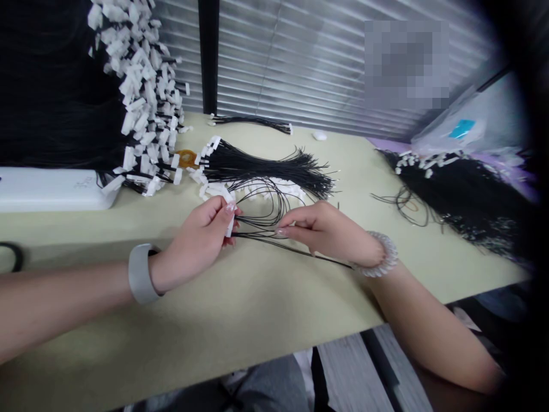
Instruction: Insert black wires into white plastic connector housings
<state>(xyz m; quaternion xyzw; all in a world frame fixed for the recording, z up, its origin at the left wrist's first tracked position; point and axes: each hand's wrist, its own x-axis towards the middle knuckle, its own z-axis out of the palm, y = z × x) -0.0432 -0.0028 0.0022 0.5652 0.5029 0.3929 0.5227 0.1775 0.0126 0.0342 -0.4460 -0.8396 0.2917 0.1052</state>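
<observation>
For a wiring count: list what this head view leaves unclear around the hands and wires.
Head view only:
- White connector in the left hand: fingers hide where the wires enter it.
- Black wires at the right hand: fingertips hide how many are pinched.
- Wire pile at right: blurred, fading into the dark lens edge.
- Hanging connectors: cut off by the top edge.
- Blinds: a pixelated patch hides part.

1. Thin black wires [266, 169]: smooth, faintly glossy plastic insulation, with bright bare metal at the tips.
2. White connector housings [137, 86]: matt moulded plastic.
3. Workbench top [223, 320]: smooth, matt pale green laminate.
4. Grey wristband [141, 273]: matt, rubbery-looking.
5. Coiled bracelet [377, 254]: glossy, translucent plastic.
6. Ribbed wall panel [309, 57]: dull silvery metal.
</observation>
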